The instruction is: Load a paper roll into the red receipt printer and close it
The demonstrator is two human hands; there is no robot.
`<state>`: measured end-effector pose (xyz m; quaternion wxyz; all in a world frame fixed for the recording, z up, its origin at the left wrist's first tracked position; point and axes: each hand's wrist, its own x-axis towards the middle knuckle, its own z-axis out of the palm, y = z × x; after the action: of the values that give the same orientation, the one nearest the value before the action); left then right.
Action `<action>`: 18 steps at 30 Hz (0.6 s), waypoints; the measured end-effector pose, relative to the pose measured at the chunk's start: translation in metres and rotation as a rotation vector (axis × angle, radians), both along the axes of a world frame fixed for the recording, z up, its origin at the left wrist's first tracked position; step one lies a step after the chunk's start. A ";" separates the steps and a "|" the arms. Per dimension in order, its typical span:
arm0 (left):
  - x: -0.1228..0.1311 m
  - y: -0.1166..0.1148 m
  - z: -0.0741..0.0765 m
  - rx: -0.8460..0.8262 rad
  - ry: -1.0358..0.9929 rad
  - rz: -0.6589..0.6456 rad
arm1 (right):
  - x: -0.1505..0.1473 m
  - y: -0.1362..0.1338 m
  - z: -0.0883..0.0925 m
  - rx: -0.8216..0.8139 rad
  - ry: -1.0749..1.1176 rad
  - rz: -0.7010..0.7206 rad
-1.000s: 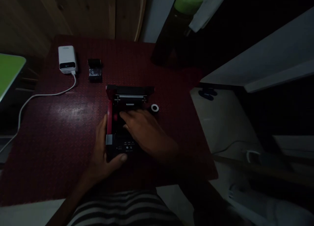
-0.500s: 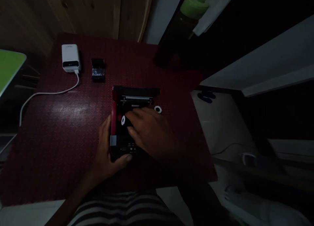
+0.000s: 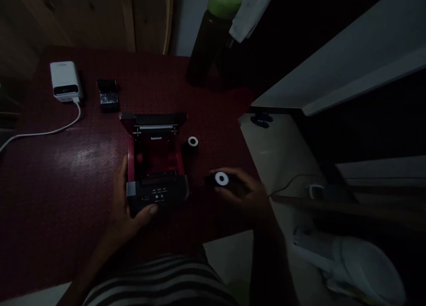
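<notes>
A black and red receipt printer (image 3: 156, 195) stands on the table with its lid open at the back, showing a red inner compartment. My left hand (image 3: 123, 208) grips its front left corner, with the thumb across the front panel. To the right of the printer, my right hand (image 3: 239, 188) is shut on a small dark paper roll (image 3: 221, 178) with a white core. A similar roll (image 3: 192, 141) stands on the table beside the printer's right side.
The dark red table (image 3: 66, 186) holds a white power bank (image 3: 65, 81) with a white cable, and a small black packet (image 3: 108, 95). A dark bottle with a green top (image 3: 216, 40) stands at the back. A beige surface (image 3: 266, 155) lies beyond the table's right edge.
My right hand has moved out of the printer and to the right, carrying the roll that lay in the compartment. The compartment now shows bare red. The view has shifted slightly.
</notes>
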<state>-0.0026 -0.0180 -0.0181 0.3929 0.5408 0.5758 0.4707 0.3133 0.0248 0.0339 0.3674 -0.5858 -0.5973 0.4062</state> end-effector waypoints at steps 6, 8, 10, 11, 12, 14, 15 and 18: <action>0.003 -0.001 0.004 -0.084 -0.020 0.047 | -0.037 0.005 -0.053 -0.061 0.076 0.055; 0.003 0.000 0.004 -0.068 -0.017 0.050 | -0.040 0.006 -0.057 -0.053 0.065 0.076; 0.003 0.000 0.003 -0.062 -0.012 0.054 | -0.036 0.004 -0.056 -0.053 0.058 0.104; 0.002 0.000 0.003 -0.069 -0.010 0.057 | -0.031 0.002 -0.053 -0.056 0.053 0.121; 0.002 0.000 0.002 -0.078 -0.007 0.060 | -0.026 0.001 -0.049 -0.061 0.043 0.142; 0.001 -0.001 0.000 -0.069 0.011 0.060 | -0.012 0.000 -0.039 -0.087 0.008 0.186; 0.000 -0.001 -0.001 -0.055 0.024 0.057 | -0.005 0.001 -0.032 -0.103 -0.011 0.210; -0.001 -0.001 -0.002 0.007 0.050 0.038 | 0.011 0.017 -0.013 -0.123 -0.004 0.246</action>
<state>-0.0032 -0.0188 -0.0201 0.3676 0.5426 0.5940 0.4665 0.3240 0.0422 0.0204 0.2769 -0.5303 -0.6393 0.4830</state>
